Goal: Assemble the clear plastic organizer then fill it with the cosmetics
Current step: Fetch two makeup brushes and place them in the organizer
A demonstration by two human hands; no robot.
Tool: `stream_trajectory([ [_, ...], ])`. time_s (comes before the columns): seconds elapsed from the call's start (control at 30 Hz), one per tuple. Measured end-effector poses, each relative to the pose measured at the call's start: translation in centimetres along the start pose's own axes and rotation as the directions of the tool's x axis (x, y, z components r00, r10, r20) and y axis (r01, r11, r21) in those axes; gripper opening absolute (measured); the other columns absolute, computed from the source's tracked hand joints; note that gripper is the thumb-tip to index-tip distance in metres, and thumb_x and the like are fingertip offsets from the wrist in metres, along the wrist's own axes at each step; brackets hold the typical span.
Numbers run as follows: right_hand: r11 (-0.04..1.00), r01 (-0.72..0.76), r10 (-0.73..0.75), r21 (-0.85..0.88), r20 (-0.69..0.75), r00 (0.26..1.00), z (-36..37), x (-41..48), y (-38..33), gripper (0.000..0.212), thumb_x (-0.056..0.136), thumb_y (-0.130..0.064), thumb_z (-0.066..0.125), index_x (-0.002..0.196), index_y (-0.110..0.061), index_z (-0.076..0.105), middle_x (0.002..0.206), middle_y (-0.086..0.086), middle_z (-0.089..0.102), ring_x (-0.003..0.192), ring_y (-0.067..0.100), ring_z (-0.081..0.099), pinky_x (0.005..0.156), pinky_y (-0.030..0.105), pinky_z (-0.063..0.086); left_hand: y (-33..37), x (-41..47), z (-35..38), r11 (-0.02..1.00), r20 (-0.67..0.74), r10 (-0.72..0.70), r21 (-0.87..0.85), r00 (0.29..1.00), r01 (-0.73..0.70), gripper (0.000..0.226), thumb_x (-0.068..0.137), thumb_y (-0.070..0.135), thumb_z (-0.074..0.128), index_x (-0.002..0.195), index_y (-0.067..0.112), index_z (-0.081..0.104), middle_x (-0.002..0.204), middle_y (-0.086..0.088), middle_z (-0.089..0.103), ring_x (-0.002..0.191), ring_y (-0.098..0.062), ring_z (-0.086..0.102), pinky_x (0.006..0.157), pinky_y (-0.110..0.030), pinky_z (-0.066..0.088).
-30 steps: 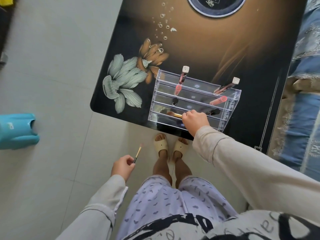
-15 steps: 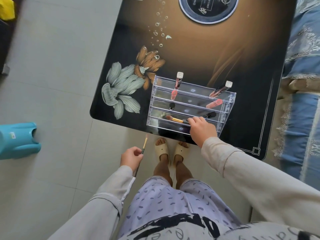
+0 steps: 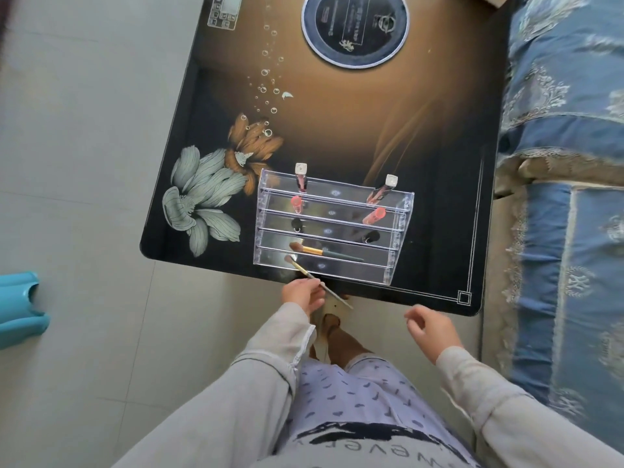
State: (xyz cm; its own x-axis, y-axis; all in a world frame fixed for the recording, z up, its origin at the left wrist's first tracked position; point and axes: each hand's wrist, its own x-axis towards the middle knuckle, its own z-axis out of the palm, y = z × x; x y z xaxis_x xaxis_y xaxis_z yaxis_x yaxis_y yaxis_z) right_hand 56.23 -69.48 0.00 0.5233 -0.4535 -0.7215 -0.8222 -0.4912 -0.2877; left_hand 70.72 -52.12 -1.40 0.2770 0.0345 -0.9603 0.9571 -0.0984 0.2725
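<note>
A clear plastic organizer (image 3: 401, 211) with several stepped rows stands near the table's front edge. Two lip gloss tubes (image 3: 300, 177) lean in its back row, two pink ones (image 3: 373, 216) sit a row lower, and two dark caps (image 3: 371, 237) below those. A makeup brush (image 3: 324, 252) with a gold ferrule lies in the second row from the front. My left hand (image 3: 304, 293) pinches a thin brush (image 3: 305, 272) whose bristles reach over the organizer's front left corner. My right hand (image 3: 432, 327) hovers below the table edge, loosely curled and holding nothing.
The organizer sits on a dark glass table (image 3: 337, 123) with a flower print and a round burner plate (image 3: 354, 27). A blue patterned bed cover (image 3: 567, 197) lies along the right. A teal plastic stool (image 3: 18, 307) stands on the tiled floor at left.
My right hand let go of the gold-ferrule brush in the organizer and drew back off the table. My left hand carried the thin brush up to the organizer's front left corner.
</note>
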Motion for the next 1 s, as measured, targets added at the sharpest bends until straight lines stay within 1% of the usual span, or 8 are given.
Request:
stream_trajectory([
  [0.1, 0.996, -0.091, 0.091, 0.005, 0.015, 0.996, -0.6, -0.7, 2.4, 0.018, 0.086, -0.004, 0.054, 0.098, -0.005, 0.068, 0.096, 0.015, 0.071, 0.089, 0.026, 0.063, 0.077, 0.023, 0.040, -0.2, 0.1, 2.0, 0.978, 0.014, -0.076, -0.196, 0.997, 0.077, 0.027, 0.090, 0.002, 0.053, 0.114, -0.009, 0.055, 0.095, -0.017, 0.065, 0.087, -0.025, 0.064, 0.078, -0.032, 0.053],
  [0.17, 0.990, -0.137, 0.137, 0.015, 0.019, 0.990, -1.1, -0.9, 3.4, 0.018, 0.086, -0.004, 0.054, 0.097, -0.005, 0.068, 0.093, 0.016, 0.071, 0.087, 0.028, 0.064, 0.077, 0.024, 0.042, -0.3, 0.2, 3.0, 0.967, -0.001, -0.101, -0.234, 0.995, 0.098, 0.027, 0.090, 0.004, 0.055, 0.115, -0.007, 0.055, 0.111, -0.020, 0.064, 0.104, -0.028, 0.064, 0.082, -0.031, 0.052],
  [0.33, 0.983, -0.182, 0.182, 0.038, 0.010, 0.983, -2.1, -0.4, 4.4, 0.018, 0.086, -0.003, 0.053, 0.097, -0.004, 0.068, 0.090, 0.017, 0.071, 0.082, 0.026, 0.062, 0.079, 0.026, 0.045, -0.2, 1.0, 4.5, 0.965, -0.074, -0.110, -0.246, 0.991, 0.089, 0.022, 0.089, 0.009, 0.057, 0.107, -0.004, 0.059, 0.113, -0.018, 0.066, 0.101, -0.026, 0.067, 0.074, -0.026, 0.054],
  [0.47, 0.976, -0.183, 0.182, 0.120, 0.018, 0.983, -2.3, 0.0, 3.8, 0.020, 0.085, 0.002, 0.050, 0.095, -0.001, 0.066, 0.088, 0.022, 0.069, 0.084, 0.032, 0.063, 0.083, 0.040, 0.049, -0.2, 2.0, 4.4, 0.969, -0.118, -0.138, -0.223, 0.983, 0.109, 0.021, 0.090, 0.010, 0.056, 0.102, -0.006, 0.061, 0.111, -0.019, 0.067, 0.098, -0.025, 0.069, 0.071, -0.025, 0.054],
  [0.63, 0.977, -0.168, 0.161, 0.134, 0.059, 0.985, -1.9, -0.2, 2.8, 0.019, 0.085, 0.002, 0.048, 0.090, -0.005, 0.065, 0.084, 0.017, 0.066, 0.079, 0.026, 0.060, 0.078, 0.035, 0.049, -0.5, 2.5, 4.1, 0.975, -0.143, -0.127, -0.200, 0.981, 0.097, 0.024, 0.091, 0.009, 0.054, 0.107, -0.008, 0.057, 0.115, -0.021, 0.065, 0.104, -0.028, 0.066, 0.076, -0.027, 0.053],
  [0.8, 0.972, -0.189, 0.182, 0.138, 0.063, 0.981, -1.4, -0.7, 3.2, 0.020, 0.086, 0.001, 0.048, 0.096, -0.001, 0.065, 0.092, 0.021, 0.069, 0.074, 0.024, 0.059, 0.083, 0.036, 0.050, -0.7, 2.4, 3.2, 0.999, -0.143, -0.029, -0.027, 0.989, 0.025, 0.025, 0.091, 0.012, 0.054, 0.109, -0.003, 0.060, 0.106, -0.018, 0.066, 0.092, -0.024, 0.067, 0.086, -0.031, 0.054],
  [0.87, 0.967, -0.209, 0.203, 0.143, 0.054, 0.978, -1.2, -0.9, 3.5, 0.020, 0.086, 0.002, 0.048, 0.095, 0.000, 0.065, 0.091, 0.022, 0.069, 0.073, 0.025, 0.059, 0.078, 0.034, 0.050, -0.9, 2.2, 2.4, 0.995, -0.112, 0.036, 0.092, 0.993, -0.026, 0.023, 0.091, 0.011, 0.054, 0.109, -0.001, 0.059, 0.097, -0.015, 0.063, 0.076, -0.019, 0.063, 0.080, -0.029, 0.054],
  [1.0, 0.943, -0.271, 0.263, 0.193, 0.066, 0.962, -0.4, -1.3, 4.2, 0.021, 0.085, 0.005, 0.047, 0.095, 0.004, 0.065, 0.091, 0.026, 0.070, 0.071, 0.026, 0.058, 0.059, 0.020, 0.040, -1.4, 1.8, 0.3, 0.911, 0.031, 0.119, 0.395, 0.992, -0.121, 0.014, 0.092, 0.007, 0.049, 0.098, 0.002, 0.059, 0.091, -0.014, 0.058, 0.074, -0.020, 0.056, 0.066, -0.025, 0.049],
])
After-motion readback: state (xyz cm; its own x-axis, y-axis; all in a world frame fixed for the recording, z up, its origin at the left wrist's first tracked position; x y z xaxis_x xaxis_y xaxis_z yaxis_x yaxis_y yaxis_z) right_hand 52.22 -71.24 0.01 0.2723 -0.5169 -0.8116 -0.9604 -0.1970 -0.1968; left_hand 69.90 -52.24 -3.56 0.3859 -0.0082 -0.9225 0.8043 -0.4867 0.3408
